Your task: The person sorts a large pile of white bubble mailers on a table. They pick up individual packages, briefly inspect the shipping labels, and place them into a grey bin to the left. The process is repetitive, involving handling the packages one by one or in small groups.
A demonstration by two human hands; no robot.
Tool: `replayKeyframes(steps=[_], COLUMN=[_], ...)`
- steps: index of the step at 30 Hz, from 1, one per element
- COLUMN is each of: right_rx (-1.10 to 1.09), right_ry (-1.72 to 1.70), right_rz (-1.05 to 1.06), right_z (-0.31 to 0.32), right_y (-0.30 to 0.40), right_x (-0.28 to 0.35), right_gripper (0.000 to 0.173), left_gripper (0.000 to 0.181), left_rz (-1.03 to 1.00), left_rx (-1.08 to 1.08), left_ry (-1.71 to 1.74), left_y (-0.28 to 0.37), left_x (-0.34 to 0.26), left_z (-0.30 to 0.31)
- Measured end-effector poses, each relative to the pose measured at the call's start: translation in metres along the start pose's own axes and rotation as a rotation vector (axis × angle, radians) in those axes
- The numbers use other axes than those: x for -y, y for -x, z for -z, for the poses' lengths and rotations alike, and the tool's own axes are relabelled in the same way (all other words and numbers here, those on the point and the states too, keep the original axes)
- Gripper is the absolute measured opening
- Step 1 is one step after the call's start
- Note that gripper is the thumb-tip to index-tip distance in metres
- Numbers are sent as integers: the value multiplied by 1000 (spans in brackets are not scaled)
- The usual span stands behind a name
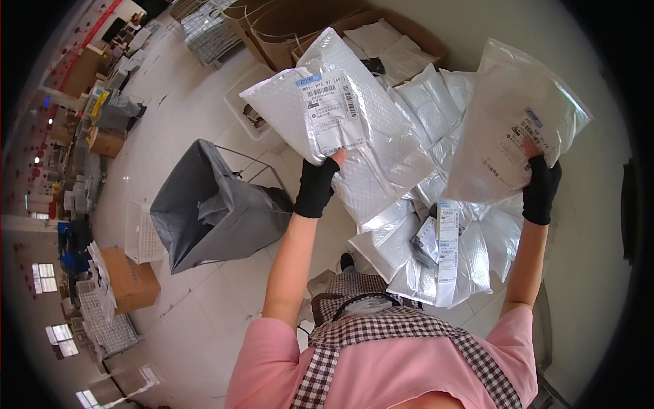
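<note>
My left hand (pixel 323 179), in a black fingerless glove, grips the lower edge of a white bubble mailer (pixel 378 138) that bears a printed label. Another bubble mailer overlaps it and seems held along with it. On the right my right hand (pixel 542 179), gloved alike, holds a translucent plastic mailer (pixel 485 112) by its lower right part, the thumb on its label. Below and between the hands lies a spread pile of silvery bubble mailers (pixel 398 240). A strip of printed labels (pixel 448 255) rests on the pile, beside a small dark packet (pixel 426 243).
A cardboard box (pixel 439 48) of mailers stands beyond the pile. A white plastic bin (pixel 232 102) sits on the tiled floor. To the left a grey bag (pixel 225 225) hangs open on a metal frame. Farther left are a wire basket (pixel 140 230) and a carton (pixel 133 281).
</note>
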State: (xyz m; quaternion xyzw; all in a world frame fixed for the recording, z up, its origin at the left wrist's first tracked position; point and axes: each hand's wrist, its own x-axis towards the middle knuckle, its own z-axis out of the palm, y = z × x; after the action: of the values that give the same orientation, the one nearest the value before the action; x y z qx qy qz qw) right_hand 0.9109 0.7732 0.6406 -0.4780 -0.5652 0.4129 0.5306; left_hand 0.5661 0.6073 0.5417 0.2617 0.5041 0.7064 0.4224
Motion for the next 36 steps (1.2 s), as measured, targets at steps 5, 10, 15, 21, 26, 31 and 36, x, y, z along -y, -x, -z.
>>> replayKeyframes(steps=[5,10,15,21,26,31,36], right_rx=[423,628,731,758,772,783,803], right_ry=[-154,-159,-194,-216,-230,-180,-178], right_rz=[-334,-464,-532,-579,-605,-599,-599], right_z=[-91,-173,-206,-220,-225,-228,-232], right_y=[78,138,164,168,171,168,165], right_x=[49,53,62,51,62,57,54], right_gripper=[38,34,35,36,38,39,40], left_gripper=[48,55,55,51,52,52,51], left_rz=[14,2,22,7,10,18,21], left_rx=[-27,-80,-142,-158,-201,-212,-240], left_ry=[77,134,228,242,268,278,278], left_y=[64,126,149,161,167,170,174], left_x=[-32,-42,-47,-42,-31,-29,-26], left_z=[54,108,145,154,159,158,157])
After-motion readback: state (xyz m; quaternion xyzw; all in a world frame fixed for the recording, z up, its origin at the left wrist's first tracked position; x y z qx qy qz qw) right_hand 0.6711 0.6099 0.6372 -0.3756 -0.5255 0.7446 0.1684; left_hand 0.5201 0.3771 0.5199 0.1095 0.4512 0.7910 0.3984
